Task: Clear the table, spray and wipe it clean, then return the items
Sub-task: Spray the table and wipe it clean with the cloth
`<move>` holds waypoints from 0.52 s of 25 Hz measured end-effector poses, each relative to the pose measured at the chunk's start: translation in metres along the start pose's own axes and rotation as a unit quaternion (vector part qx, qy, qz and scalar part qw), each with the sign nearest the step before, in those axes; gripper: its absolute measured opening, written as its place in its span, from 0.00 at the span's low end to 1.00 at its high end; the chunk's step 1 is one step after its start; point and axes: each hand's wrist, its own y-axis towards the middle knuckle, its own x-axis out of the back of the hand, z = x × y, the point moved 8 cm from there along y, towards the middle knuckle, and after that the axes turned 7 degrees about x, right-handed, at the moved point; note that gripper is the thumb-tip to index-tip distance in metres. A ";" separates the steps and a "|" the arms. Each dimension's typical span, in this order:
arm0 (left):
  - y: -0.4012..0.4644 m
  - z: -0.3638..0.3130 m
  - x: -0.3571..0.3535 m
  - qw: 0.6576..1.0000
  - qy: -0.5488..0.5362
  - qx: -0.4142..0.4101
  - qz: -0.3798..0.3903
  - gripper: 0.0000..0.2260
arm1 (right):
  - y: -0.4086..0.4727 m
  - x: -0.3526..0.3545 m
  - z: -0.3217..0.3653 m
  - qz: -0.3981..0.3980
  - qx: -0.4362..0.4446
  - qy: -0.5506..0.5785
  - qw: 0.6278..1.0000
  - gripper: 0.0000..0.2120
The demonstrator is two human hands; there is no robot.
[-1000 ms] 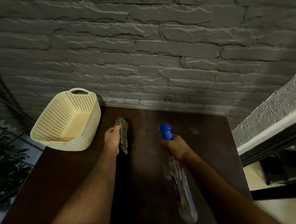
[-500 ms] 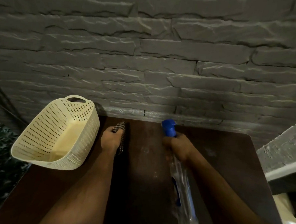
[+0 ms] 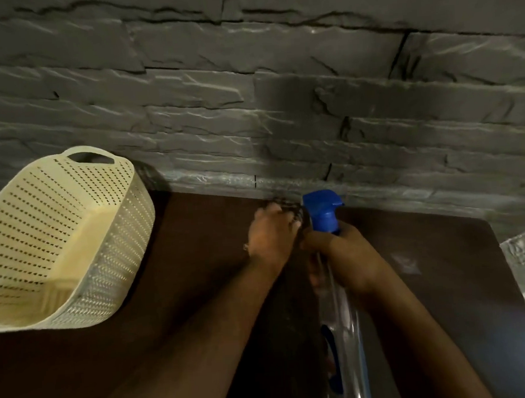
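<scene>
Over the last second the left hand [image 3: 271,233] had carried the checked cloth [image 3: 289,205] from the middle of the bench [image 3: 196,249] up to its far edge, close against the stone wall [image 3: 249,107], just left of centre in the frame. Only a blurred scrap of cloth showed beyond the knuckles; the fingers looked curled over it, pressing it down. The right hand [image 3: 344,252] had held its place beside it, fingers wrapped round the neck of the spray bottle [image 3: 338,302], blue nozzle pointing toward the wall, clear body running back along the forearm. The two hands were now nearly touching. The cream basket [image 3: 67,241] sat at the left, overhanging the bench edge. A pale smear remained at the right side of the bench. Judgement: wiping under way, reaching the back strip; right side not yet done, items not yet returned.
</scene>
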 end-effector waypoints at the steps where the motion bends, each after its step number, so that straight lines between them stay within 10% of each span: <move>1: -0.014 -0.002 -0.005 0.999 0.011 -0.040 0.016 0.10 | -0.002 -0.001 0.002 -0.003 0.006 -0.001 1.000 0.04; 7: 0.032 0.097 0.043 0.950 -0.078 0.279 -0.115 0.12 | -0.017 0.026 -0.010 -0.043 0.009 0.045 0.998 0.04; 13: -0.027 -0.006 -0.005 0.997 -0.075 0.022 -0.026 0.12 | -0.026 0.023 -0.014 -0.035 0.003 0.057 0.998 0.03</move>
